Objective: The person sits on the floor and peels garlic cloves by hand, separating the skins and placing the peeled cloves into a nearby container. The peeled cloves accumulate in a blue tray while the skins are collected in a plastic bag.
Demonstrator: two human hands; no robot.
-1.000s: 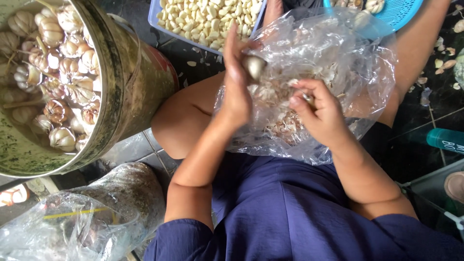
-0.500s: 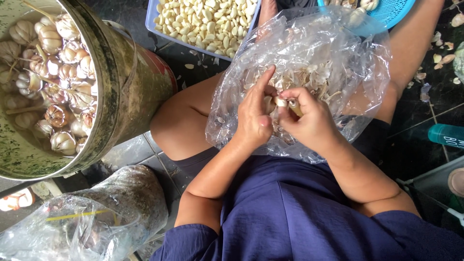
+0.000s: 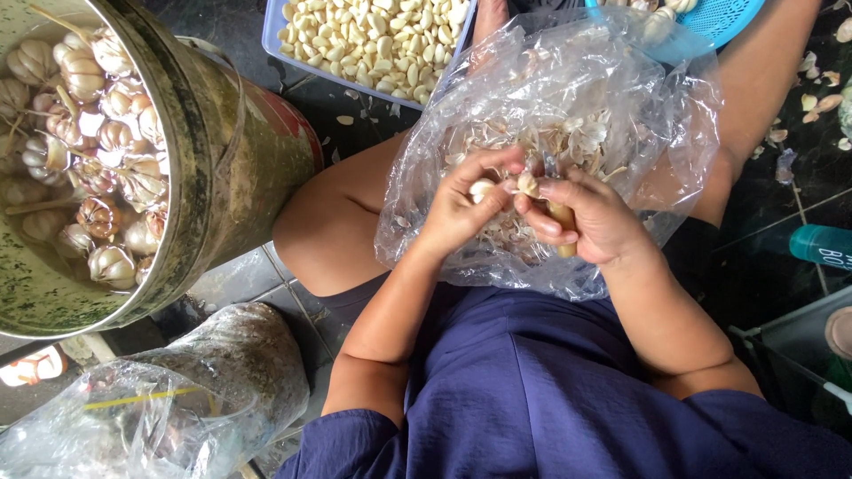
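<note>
1. Head view: the left hand (image 3: 461, 208) and right hand (image 3: 590, 222) meet over the clear bag (image 3: 550, 115) that lies open on the person's lap.
2. The left hand's thumb and fingers are pressed together, pinching a pale garlic clove (image 3: 482, 189) just above the bag's middle.
3. The right hand is curled closed around a small knife handle (image 3: 562, 217); its thumb touches another bit of garlic (image 3: 529, 184) just beside the clove.
4. Inside the bag, under both hands, lie dry garlic skins (image 3: 577, 133).
5. Beyond the bag's far left edge stands a blue tray (image 3: 271, 27) of peeled cloves (image 3: 373, 35).
6. At the bag's far right rim sits a blue basket (image 3: 719, 22).
7. Well left of the bag is a metal bucket (image 3: 213, 168) holding whole garlic bulbs (image 3: 89, 160).
8. Near left of the bag, below the bucket, lies a second plastic bag (image 3: 151, 408).
</note>
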